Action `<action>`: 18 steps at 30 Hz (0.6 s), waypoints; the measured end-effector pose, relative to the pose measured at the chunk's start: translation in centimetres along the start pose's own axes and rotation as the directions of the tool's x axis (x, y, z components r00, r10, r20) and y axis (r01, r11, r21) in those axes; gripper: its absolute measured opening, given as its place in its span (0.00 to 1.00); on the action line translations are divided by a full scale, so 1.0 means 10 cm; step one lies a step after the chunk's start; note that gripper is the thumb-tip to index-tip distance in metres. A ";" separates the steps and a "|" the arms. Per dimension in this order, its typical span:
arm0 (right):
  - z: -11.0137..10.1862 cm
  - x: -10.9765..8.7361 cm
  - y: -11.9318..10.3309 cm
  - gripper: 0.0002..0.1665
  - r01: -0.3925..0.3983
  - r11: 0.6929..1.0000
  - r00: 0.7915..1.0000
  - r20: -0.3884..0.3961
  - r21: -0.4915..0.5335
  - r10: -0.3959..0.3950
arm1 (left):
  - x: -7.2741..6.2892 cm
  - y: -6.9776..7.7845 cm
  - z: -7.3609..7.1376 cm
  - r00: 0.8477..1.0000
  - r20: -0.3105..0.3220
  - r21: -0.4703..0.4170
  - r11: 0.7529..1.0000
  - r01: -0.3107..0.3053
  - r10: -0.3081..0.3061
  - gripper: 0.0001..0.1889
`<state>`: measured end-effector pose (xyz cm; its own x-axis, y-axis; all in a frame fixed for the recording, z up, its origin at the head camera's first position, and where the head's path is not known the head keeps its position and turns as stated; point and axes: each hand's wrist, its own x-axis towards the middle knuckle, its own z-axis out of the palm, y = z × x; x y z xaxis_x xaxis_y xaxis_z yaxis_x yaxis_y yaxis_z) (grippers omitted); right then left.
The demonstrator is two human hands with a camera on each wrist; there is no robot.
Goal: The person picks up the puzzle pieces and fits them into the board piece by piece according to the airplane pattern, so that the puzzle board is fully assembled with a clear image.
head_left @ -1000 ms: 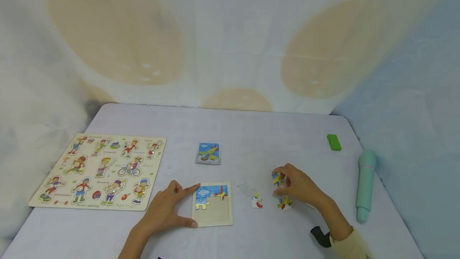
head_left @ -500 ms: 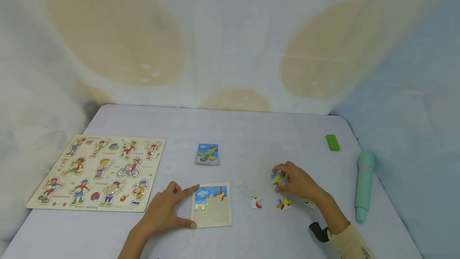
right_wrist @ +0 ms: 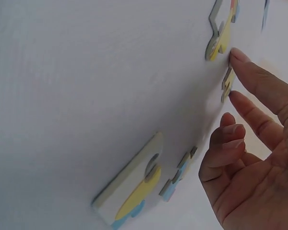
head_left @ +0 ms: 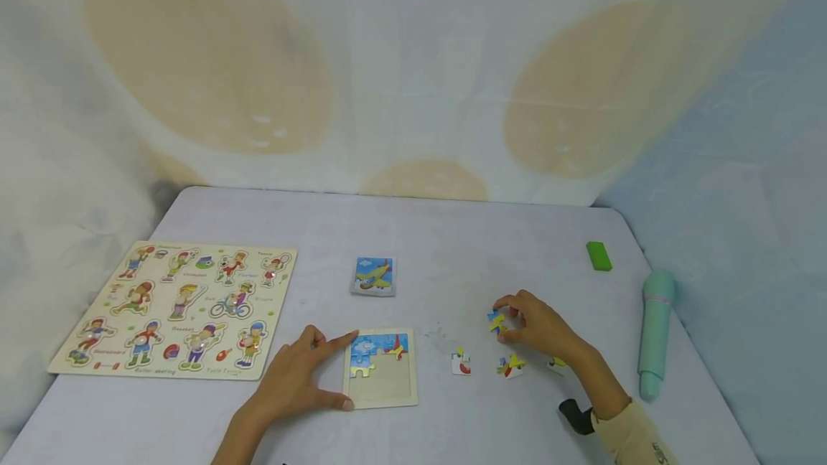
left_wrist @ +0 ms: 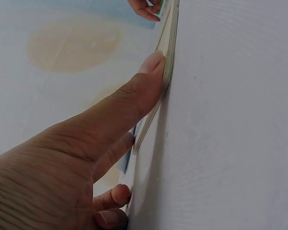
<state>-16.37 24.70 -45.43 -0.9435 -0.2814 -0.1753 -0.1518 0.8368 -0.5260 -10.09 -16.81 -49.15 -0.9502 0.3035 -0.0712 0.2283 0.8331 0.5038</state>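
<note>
My left hand (head_left: pixel 293 372) rests at the left edge of a small wooden jigsaw tray (head_left: pixel 388 393), index finger at its upper corner and thumb at its lower one. Blue sky pieces fill the tray's top and left; bare wood shows elsewhere. Thumb and index finger of my right hand (head_left: pixel 539 325) pinch a blue-and-yellow puzzle piece (head_left: pixel 496 320) at the table surface; the right wrist view shows this puzzle piece (right_wrist: pixel 227 85) between the two fingertips. Nearby lie more loose pieces: one with red (head_left: pixel 461 362), a yellow-and-red group (head_left: pixel 510 366), and one partly hidden by my right wrist (head_left: pixel 556 364).
A picture card of a yellow plane (head_left: pixel 373 276) lies behind the tray. At left is a large board of sports figures (head_left: pixel 174 311). A green block (head_left: pixel 599 255) and a mint-green tube-shaped object (head_left: pixel 657 336) are on the right. Something dark and curved (head_left: pixel 575 417) sits by my right wrist.
My right hand has shifted slightly at the blue-and-yellow piece, and more of the pieces beneath it show. My left hand and the tray hold their place.
</note>
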 end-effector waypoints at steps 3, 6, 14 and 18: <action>0.01 0.00 0.04 0.27 0.028 1.000 1.000 -0.010 0.010 -0.028 | 0.00 0.01 0.00 1.000 -0.003 -0.004 1.000 -0.002 0.002 0.52; 0.03 0.00 0.08 0.26 0.062 0.998 0.998 -0.024 0.008 -0.061 | 0.00 0.01 -0.01 1.000 -0.003 -0.004 1.000 0.000 0.000 0.52; 0.08 0.00 0.09 0.24 0.072 0.996 0.995 -0.065 -0.048 -0.075 | -0.01 0.03 -0.02 1.000 0.000 -0.005 1.000 0.009 -0.009 0.52; 0.10 -0.01 0.07 0.24 0.074 0.994 0.994 -0.079 -0.086 -0.081 | -0.01 0.02 -0.02 1.000 0.001 -0.010 1.000 0.010 -0.010 0.52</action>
<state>-16.09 24.87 -46.58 -0.9484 -0.3103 -0.0655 -0.2464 0.8508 -0.4642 -9.99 -16.73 -48.90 -0.9523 0.2952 -0.0768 0.2166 0.8317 0.5112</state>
